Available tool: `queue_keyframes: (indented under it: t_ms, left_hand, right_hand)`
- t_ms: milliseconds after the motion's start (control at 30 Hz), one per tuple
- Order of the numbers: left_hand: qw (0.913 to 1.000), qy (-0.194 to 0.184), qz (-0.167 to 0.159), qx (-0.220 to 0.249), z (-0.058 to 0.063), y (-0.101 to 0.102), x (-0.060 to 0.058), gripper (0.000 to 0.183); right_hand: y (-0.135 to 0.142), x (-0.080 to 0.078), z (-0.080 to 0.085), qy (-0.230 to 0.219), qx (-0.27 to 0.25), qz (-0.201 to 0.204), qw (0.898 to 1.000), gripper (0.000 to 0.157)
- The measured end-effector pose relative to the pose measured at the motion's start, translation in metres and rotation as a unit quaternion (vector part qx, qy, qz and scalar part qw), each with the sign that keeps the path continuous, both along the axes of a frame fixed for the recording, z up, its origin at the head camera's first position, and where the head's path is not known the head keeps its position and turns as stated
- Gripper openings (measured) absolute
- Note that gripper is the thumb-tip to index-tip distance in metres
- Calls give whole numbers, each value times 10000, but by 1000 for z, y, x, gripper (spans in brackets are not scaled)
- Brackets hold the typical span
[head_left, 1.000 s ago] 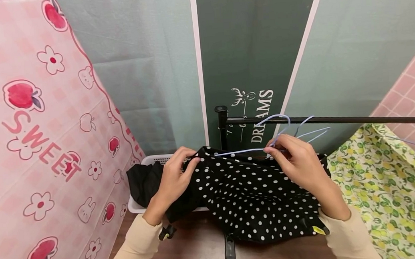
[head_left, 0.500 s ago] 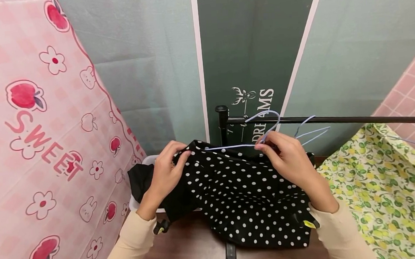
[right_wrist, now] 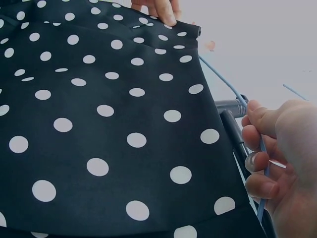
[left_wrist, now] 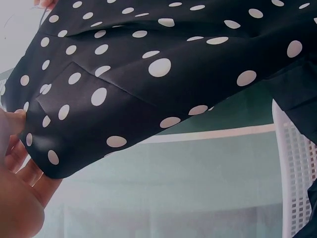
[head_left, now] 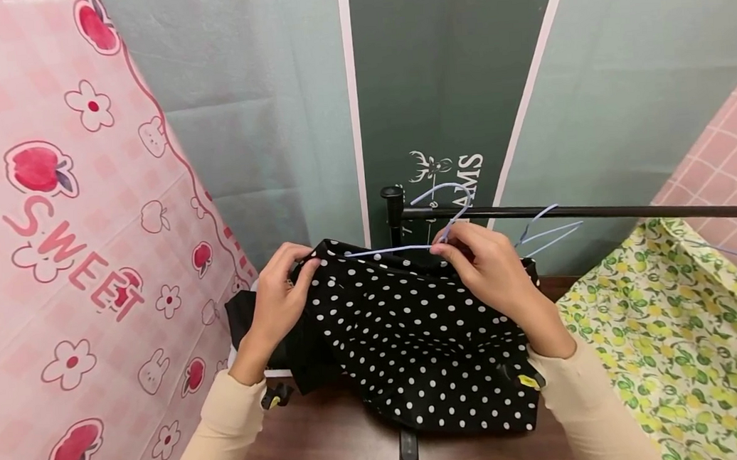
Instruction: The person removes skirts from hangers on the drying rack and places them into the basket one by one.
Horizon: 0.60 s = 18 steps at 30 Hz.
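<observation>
A black garment (head_left: 427, 340) with white polka dots hangs spread between both hands in the head view. My left hand (head_left: 280, 286) pinches its upper left corner between thumb and fingers. In the left wrist view, that hand (left_wrist: 25, 198) is at the garment's (left_wrist: 129, 94) rounded corner. My right hand (head_left: 493, 264) holds a light blue hanger (head_left: 390, 250) just below its hook. One hanger arm runs left inside the garment's opening; its far end is hidden by the cloth. The right wrist view has the fingers of my right hand (right_wrist: 287, 148) curled round the blue hanger (right_wrist: 225, 82).
A black rack bar (head_left: 598, 212) runs rightward behind the hands. Another blue hanger (head_left: 555, 231) is at the bar, and lemon-print fabric (head_left: 690, 336) hangs at right. Black cloth (head_left: 314, 366) overhangs a white basket (left_wrist: 283, 163) at left. The rack's foot (head_left: 409, 448) rests on the brown floor.
Both hands have shifted left and slightly upward, carrying the garment and hanger along. The hanger's hook now overlaps the left end of the bar. Both grips look the same.
</observation>
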<state>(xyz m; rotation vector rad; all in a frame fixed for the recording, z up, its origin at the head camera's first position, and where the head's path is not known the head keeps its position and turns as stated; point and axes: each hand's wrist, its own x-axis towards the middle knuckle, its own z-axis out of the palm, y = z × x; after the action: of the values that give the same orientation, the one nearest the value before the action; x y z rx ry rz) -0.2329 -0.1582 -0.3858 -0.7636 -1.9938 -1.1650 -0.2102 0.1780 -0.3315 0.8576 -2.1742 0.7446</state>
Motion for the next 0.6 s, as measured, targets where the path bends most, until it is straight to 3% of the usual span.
queue_keyframes:
  t_ms: [600]
  left_hand:
    - [9994,-30,180,305,7,-8,-7,7]
  right_hand:
    - [-14,-15,15,181,-184,184,9995,13]
